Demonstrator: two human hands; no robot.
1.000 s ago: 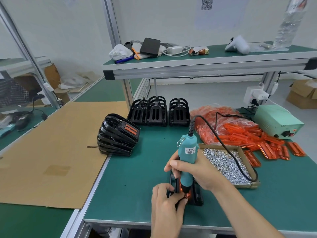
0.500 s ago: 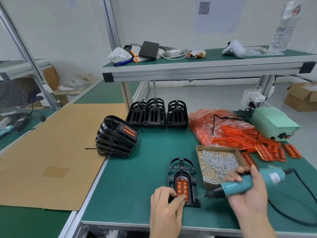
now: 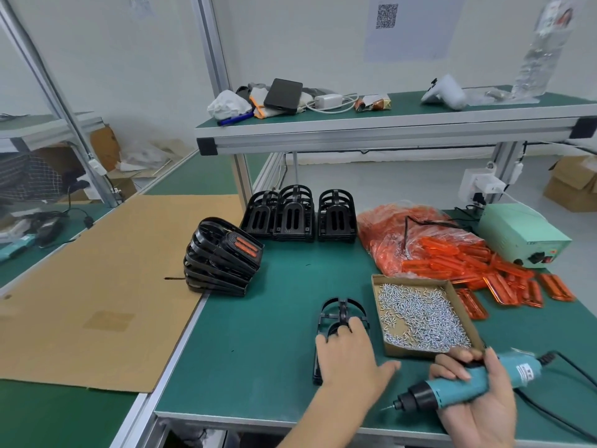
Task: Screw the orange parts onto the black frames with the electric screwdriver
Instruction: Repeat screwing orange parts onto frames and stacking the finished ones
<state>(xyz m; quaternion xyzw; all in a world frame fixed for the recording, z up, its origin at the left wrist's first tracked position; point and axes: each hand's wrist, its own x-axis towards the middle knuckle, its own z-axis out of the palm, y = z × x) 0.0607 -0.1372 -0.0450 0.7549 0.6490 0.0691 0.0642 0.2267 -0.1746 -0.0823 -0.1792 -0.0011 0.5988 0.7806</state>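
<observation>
1. On the green matted bench (image 3: 258,344), a left hand (image 3: 350,360) lies flat, fingers spread, over a ribbed black plastic frame (image 3: 342,313) near the front edge.
2. Just right, the right hand (image 3: 478,399) curls round a teal electric screwdriver (image 3: 458,388), bit pointing left; its white label is unreadable.
3. Behind it, a shallow cardboard tray (image 3: 465,313) holds silver screws, beside glossy orange parts (image 3: 504,279) spilling from a plastic bag.
4. Farther back, a QR-code sheet (image 3: 410,25) hangs on the wall.

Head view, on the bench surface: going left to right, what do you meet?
Cardboard sheet → leaning stack of black frames → left hand on a black frame → box of screws → right hand gripping the electric screwdriver → loose orange parts.
</observation>
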